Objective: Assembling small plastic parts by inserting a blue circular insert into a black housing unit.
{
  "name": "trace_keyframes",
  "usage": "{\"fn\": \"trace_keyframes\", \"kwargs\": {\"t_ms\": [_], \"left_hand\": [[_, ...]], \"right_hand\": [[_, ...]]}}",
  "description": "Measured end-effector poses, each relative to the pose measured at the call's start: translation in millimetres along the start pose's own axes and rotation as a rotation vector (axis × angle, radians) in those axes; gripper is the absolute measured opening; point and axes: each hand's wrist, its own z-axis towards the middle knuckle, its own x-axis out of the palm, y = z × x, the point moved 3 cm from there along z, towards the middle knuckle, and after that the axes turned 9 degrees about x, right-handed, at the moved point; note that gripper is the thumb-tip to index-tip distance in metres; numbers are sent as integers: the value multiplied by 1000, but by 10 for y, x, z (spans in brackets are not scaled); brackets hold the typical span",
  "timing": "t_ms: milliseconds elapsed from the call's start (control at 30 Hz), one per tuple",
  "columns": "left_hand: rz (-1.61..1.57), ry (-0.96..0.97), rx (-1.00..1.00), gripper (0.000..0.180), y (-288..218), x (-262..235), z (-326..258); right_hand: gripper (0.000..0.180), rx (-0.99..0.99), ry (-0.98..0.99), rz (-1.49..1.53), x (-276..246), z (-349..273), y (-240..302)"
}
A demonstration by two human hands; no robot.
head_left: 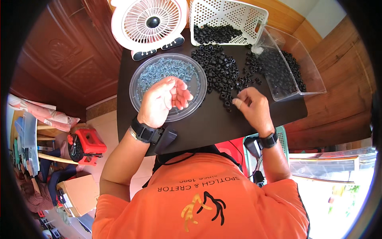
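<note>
My left hand (165, 99) is half curled with its palm turned up, above a round clear tray (134, 91). Nothing shows in its palm, and the fingers stand loosely apart. Many tiny translucent blue pieces (167, 69) lie in the tray, too small to name. On the right, my right hand (252, 107) is bent down at the near edge of a pile of small black hollow cylinders (215, 67). Its thumb and forefinger close at a small black cylinder (234, 100); the other fingers are folded under.
Behind the pile, a white perforated basket (227, 14) lies tipped, with black cylinders inside. A clear plastic bin (314, 77) holding more stands at the table's right. A white fan (153, 22) sits behind the tray. The dark table (199, 129) has its near edge against my body.
</note>
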Motion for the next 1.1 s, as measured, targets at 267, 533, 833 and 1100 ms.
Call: {"fn": "trace_keyframes", "kwargs": {"t_ms": [267,533,833,1100], "left_hand": [[-18,62,-75,35,189,95,-81],[11,89,-84,33,199,127,-106],[236,63,-108,18,195,219,-123],[297,-31,9,12,131,105,-75]], "right_hand": [[22,-141,-35,-190,347,-31,46],[18,-306,-97,-277,371,35,93],[36,-355,147,74,360,-48,894],[39,-578,188,66,472,96,1233]]}}
